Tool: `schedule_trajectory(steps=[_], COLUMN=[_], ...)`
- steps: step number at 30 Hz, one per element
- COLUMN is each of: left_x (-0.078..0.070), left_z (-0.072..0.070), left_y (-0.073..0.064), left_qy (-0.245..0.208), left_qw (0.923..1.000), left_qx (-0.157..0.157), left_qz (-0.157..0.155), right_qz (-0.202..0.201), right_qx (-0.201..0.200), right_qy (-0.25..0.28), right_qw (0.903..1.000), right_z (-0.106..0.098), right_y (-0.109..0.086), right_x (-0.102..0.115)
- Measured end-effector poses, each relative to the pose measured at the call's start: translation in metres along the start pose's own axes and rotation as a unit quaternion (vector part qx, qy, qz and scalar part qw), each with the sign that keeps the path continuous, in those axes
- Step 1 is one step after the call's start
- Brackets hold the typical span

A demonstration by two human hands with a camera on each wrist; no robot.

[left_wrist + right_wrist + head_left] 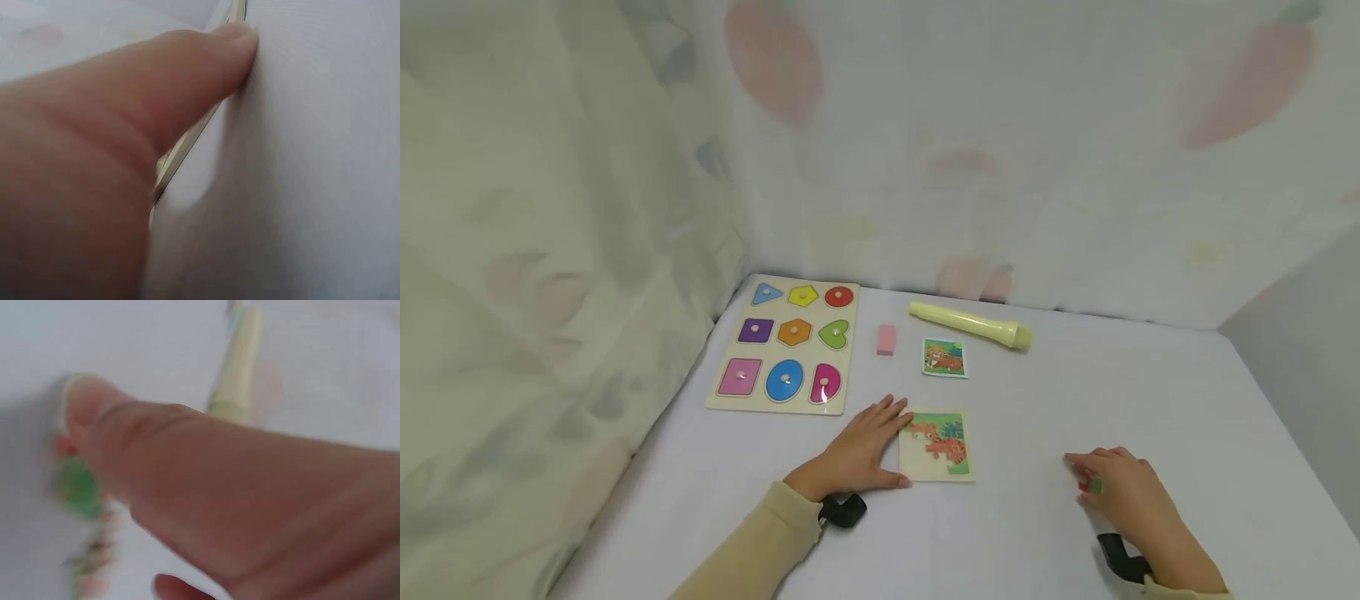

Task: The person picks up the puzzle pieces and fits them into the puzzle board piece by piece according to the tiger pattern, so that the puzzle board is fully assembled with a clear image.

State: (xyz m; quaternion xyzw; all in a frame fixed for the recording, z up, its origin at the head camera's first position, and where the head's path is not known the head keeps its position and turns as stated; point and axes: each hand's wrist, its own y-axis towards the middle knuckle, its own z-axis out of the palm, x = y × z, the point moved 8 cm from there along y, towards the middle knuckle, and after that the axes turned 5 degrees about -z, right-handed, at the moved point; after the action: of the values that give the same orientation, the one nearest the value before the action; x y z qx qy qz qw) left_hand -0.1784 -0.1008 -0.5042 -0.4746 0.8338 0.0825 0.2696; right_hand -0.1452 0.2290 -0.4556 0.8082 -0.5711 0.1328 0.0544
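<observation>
A square wooden jigsaw board (pixel 917 465) lies on the table, partly filled with orange tiger pieces and green and blue scenery. My left hand (pixel 861 454) rests at its left side with fingers spread; the index fingertip is at the upper left corner and the thumb at the lower left. In the left wrist view the thumb (pixel 200 69) lies along the board's edge. To the right, low over the table, my right hand (pixel 1123 492) pinches a small red and green puzzle piece (pixel 1094 484). That piece (pixel 78 487) appears blurred beside the thumb in the right wrist view.
Behind the board lie a small tiger picture card (pixel 945 358), a pink block (pixel 886 340) and a pale yellow toy microphone (pixel 970 323). A shape puzzle with knobs (pixel 784 343) lies at the back left. Patterned curtains (pixel 1037 167) border the table.
</observation>
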Motion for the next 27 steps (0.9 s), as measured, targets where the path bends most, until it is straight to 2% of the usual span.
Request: schedule_trajectory(steps=[5,11,14,21,24,27], left_x=[0.001,0.004,0.006,0.008,0.007,0.004], left_z=[-0.003,0.0,0.0,-0.005,-0.003,-0.001], left_y=[0.002,0.001,-0.001,-0.002,-0.001,0.0], left_qy=[-0.009,-0.014,-0.011,-0.013,-0.015,-0.017], left_qw=[0.9999,0.9999,0.9999,0.9998,0.9998,0.9998], left_qx=[0.0,0.002,0.0,-0.012,-0.01,-0.003], left_qz=[0.008,0.006,0.005,0.004,0.007,0.014], right_qz=[0.032,0.027,0.027,0.028,0.034,0.047], right_qx=[0.021,0.005,0.015,0.018,0.019,0.024], right_qy=[0.093,0.091,0.103,0.132,0.131,0.162], right_qw=[0.9949,0.9955,0.9942,0.9907,0.9906,0.9853], right_z=[0.008,0.003,0.003,0.001,0.002,0.003], right_y=[-0.004,-0.015,-0.017,-0.013,-0.016,-0.022], right_x=[-0.019,-0.039,-0.044,-0.048,-0.049,-0.043])
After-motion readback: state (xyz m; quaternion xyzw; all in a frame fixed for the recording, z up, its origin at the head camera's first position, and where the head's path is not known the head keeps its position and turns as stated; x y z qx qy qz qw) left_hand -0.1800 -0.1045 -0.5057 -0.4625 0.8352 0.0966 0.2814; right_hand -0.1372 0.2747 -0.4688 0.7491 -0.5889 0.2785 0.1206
